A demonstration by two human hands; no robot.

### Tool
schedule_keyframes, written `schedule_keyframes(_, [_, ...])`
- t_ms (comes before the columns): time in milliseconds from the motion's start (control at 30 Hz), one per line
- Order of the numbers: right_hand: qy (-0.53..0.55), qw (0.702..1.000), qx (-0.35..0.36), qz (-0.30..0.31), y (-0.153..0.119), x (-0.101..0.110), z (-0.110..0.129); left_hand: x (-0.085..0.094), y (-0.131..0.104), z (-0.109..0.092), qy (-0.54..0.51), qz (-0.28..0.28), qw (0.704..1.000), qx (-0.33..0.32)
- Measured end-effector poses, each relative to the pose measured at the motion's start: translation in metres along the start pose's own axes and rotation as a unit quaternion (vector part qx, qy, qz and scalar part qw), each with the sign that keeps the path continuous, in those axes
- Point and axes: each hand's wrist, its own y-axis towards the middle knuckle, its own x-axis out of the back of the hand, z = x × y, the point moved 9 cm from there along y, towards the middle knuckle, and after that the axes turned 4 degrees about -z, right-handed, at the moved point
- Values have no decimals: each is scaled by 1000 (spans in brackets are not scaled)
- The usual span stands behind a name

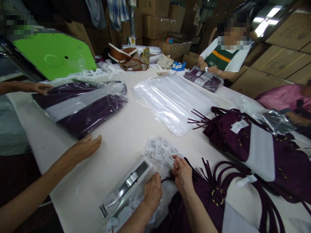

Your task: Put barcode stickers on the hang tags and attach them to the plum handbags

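My left hand (pixel 153 191) is closed at the edge of a clear plastic bag of tags, its fingers curled; what it grips is too small to make out. My right hand (pixel 181 170) pinches a small white label from the fan of printed labels (pixel 157 149) on the table. Left of my left hand lies a long clear-topped case (pixel 127 186) with a metal strip inside. A dark purple bag (pixel 204 204) with straps and gold fittings lies beneath and right of my right forearm.
Another person's hands reach in from the left, beside a wrapped purple bag (pixel 85 113). Clear plastic sleeves (pixel 175 97) lie mid-table. More purple bags (pixel 230 136) are piled right. A person in a green apron (pixel 221 60) handles a wrapped bag (pixel 204 79) across the white table (pixel 116 142).
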Motion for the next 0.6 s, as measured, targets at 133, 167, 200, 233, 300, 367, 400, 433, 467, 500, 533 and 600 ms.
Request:
schedule_keyframes(133, [13, 999, 13, -31, 15, 0, 9, -5, 0, 4, 8, 5, 1000, -23])
schedule_keyframes(167, [18, 999, 17, -36, 19, -1, 15, -6, 0, 5, 11, 8, 1000, -26])
schedule_keyframes(200, [24, 999, 25, -41, 22, -1, 24, -7, -1, 6, 14, 10, 999, -29])
schedule_keyframes(233, [31, 998, 36, -47, 26, -1, 36, -8, -1, 7, 16, 11, 999, -31])
schedule_keyframes(300, [49, 995, 70, -57, 32, 1, 67, -9, -2, 7, 19, 11, 999, -36])
schedule_keyframes(367, [58, 992, 98, -57, 32, 4, 96, -7, -3, 7, 19, 8, 999, -38])
schedule_keyframes(400, [57, 991, 105, -53, 30, 6, 107, -6, -3, 6, 18, 6, 999, -38])
schedule_keyframes(433, [53, 992, 108, -48, 25, 10, 115, -5, -4, 5, 17, 5, 999, -37])
schedule_keyframes(467, [49, 992, 107, -43, 18, 14, 118, -3, -5, 5, 15, 2, 999, -35])
schedule_keyframes(500, [45, 993, 104, -38, 10, 19, 118, 0, -7, 4, 14, 0, 999, -32])
schedule_keyframes(533, [45, 993, 103, -34, 0, 25, 116, 4, -11, 3, 15, -5, 999, -29])
schedule_keyframes(600, [52, 993, 103, -33, -22, 41, 107, 20, -22, -2, 20, -46, 998, -43])
